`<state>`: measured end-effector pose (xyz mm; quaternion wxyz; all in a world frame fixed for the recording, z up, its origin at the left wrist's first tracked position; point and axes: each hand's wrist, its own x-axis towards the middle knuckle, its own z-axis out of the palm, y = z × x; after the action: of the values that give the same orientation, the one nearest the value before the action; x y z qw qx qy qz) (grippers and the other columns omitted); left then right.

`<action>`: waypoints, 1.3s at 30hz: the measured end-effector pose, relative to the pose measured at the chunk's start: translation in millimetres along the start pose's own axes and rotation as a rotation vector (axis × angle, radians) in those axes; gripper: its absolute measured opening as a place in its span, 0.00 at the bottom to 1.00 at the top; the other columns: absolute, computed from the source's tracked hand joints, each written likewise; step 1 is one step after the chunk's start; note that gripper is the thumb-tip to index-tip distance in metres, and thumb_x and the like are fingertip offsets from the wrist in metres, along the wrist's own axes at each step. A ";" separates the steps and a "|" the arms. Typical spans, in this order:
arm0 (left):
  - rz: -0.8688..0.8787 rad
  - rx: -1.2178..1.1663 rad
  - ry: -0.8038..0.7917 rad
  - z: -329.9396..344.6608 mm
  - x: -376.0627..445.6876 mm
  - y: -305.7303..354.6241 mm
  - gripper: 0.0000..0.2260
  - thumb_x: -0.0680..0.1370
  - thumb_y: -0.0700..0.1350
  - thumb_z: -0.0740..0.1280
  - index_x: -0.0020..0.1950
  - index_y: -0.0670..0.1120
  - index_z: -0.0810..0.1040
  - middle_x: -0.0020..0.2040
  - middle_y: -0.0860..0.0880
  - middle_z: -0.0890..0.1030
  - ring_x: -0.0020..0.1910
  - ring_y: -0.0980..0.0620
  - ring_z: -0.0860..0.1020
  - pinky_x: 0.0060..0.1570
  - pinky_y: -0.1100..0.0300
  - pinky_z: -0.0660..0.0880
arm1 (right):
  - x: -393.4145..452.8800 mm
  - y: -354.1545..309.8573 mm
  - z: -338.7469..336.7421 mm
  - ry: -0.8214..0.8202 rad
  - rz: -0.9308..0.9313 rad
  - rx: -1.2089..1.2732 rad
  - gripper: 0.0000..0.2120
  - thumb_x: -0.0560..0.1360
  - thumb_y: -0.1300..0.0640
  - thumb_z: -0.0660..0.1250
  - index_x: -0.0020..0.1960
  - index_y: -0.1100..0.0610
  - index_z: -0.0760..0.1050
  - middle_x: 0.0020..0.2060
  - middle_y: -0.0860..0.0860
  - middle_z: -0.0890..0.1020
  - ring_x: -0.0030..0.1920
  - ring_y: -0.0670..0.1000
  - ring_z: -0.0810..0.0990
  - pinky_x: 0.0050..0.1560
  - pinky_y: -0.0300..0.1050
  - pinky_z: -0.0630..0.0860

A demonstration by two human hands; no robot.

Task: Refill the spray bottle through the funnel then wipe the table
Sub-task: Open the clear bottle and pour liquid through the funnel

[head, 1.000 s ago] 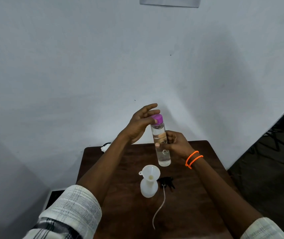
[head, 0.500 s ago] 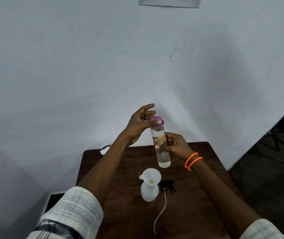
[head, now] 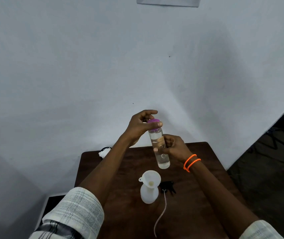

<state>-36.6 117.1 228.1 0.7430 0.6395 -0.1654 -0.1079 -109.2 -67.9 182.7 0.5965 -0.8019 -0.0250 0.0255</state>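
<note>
I saw a dark brown wooden surface [head: 198, 195] filling the lower centre of the frame, pushed against a plain white wall [head: 86, 66] that took up the whole upper part. A pale rectangular panel [head: 168, 1] was cut off by the top edge. At the right edge the room fell away into dark floor, with some thin black stand legs [head: 275, 140] that I could not make out further.

Above the surface, near the frame's centre, my right hand [head: 174, 148] gripped the middle of a clear water bottle [head: 160, 149], its fingers wrapped round the body; two orange bracelets [head: 191, 162] sat on that wrist. The bottle stood almost upright in the air and held clear liquid most of the way up. My left hand [head: 142, 126] was closed over its purple cap [head: 153, 124], thumb and fingers pinching the rim.

Below, a white spray bottle [head: 149, 194] stood on the surface with a white funnel [head: 149, 177] seated in its neck; I could not tell how much it contained. Just right of it lay the black spray head [head: 168, 187], its thin tube [head: 160, 216] trailing toward the bottom edge. A small white and black item [head: 105, 151], too unclear to name, sat at the surface's far left corner.
</note>
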 end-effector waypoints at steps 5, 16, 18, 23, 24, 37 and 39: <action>-0.077 -0.136 -0.226 -9.9 -0.2 -7.2 0.25 0.73 0.28 0.71 0.70 0.37 0.76 0.67 0.39 0.80 0.65 0.43 0.79 0.64 0.51 0.76 | -0.5 -0.6 -1.8 0.000 0.012 0.011 0.17 0.66 0.63 0.81 0.54 0.59 0.83 0.47 0.54 0.88 0.49 0.55 0.87 0.57 0.56 0.82; -0.081 0.106 -0.137 5.4 -2.3 -5.1 0.22 0.69 0.50 0.77 0.62 0.49 0.79 0.58 0.47 0.81 0.58 0.47 0.79 0.56 0.53 0.79 | -4.2 -2.9 1.5 0.018 -0.010 0.034 0.17 0.65 0.63 0.82 0.52 0.60 0.83 0.46 0.56 0.87 0.48 0.57 0.87 0.55 0.56 0.82; -0.105 0.003 -0.200 3.6 -2.8 -2.9 0.25 0.71 0.40 0.71 0.68 0.46 0.77 0.66 0.44 0.80 0.67 0.45 0.78 0.63 0.50 0.77 | -5.1 -4.7 0.5 0.025 -0.015 0.046 0.18 0.65 0.65 0.81 0.53 0.60 0.83 0.46 0.55 0.88 0.48 0.56 0.87 0.55 0.54 0.83; -0.011 0.148 -0.045 3.9 -9.3 1.0 0.26 0.70 0.40 0.81 0.67 0.49 0.80 0.56 0.47 0.86 0.57 0.48 0.84 0.63 0.46 0.80 | -8.9 -7.4 -3.5 0.039 0.002 0.074 0.17 0.65 0.66 0.80 0.53 0.60 0.83 0.47 0.56 0.87 0.49 0.57 0.87 0.55 0.54 0.83; 0.003 0.191 0.018 5.5 -9.9 1.9 0.27 0.68 0.44 0.83 0.65 0.51 0.80 0.52 0.49 0.87 0.53 0.50 0.85 0.59 0.49 0.82 | -9.0 -7.4 -4.1 0.040 0.003 0.066 0.17 0.65 0.66 0.80 0.53 0.60 0.83 0.47 0.56 0.87 0.49 0.57 0.87 0.56 0.55 0.82; -0.038 0.116 -0.240 17.1 -14.4 3.5 0.28 0.74 0.37 0.70 0.74 0.49 0.73 0.69 0.47 0.79 0.68 0.48 0.77 0.67 0.52 0.76 | -17.7 -9.4 -1.0 0.046 -0.002 0.121 0.19 0.65 0.68 0.80 0.54 0.59 0.83 0.48 0.55 0.87 0.50 0.56 0.86 0.57 0.56 0.82; -0.021 0.085 -0.197 15.8 -15.7 2.5 0.25 0.74 0.34 0.72 0.71 0.47 0.77 0.65 0.47 0.82 0.66 0.47 0.79 0.68 0.48 0.76 | -19.0 -7.4 -1.7 0.053 0.004 0.133 0.19 0.64 0.68 0.80 0.54 0.60 0.83 0.48 0.57 0.87 0.50 0.58 0.86 0.58 0.58 0.81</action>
<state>-57.3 108.9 230.9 0.6942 0.6584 -0.2353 -0.1707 -128.1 -68.8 190.5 0.6487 -0.7610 -0.0056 0.0070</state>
